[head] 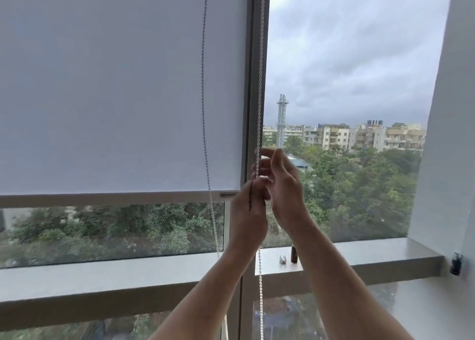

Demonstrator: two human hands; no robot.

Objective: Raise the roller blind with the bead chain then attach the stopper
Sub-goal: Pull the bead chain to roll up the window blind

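Observation:
A white roller blind [115, 88] covers the upper left window pane, and its bottom bar [110, 195] hangs above the lower glass. A white bead chain [260, 82] runs down along the grey window frame [253, 57]. My left hand [248, 213] grips the chain in a fist just below the bar's right end. Directly above it, my right hand [280, 183] curls its fingers around the same chain. Below my hands the chain hangs on toward the floor. Another strand [204, 82] hangs in front of the blind fabric. No stopper can be made out in my hands.
A grey window sill [372, 252] runs across below the glass, with a small metal object [282, 259] and a dark small bottle [293, 254] on it. A white wall [447, 134] with a black fitting [456, 264] stands at the right.

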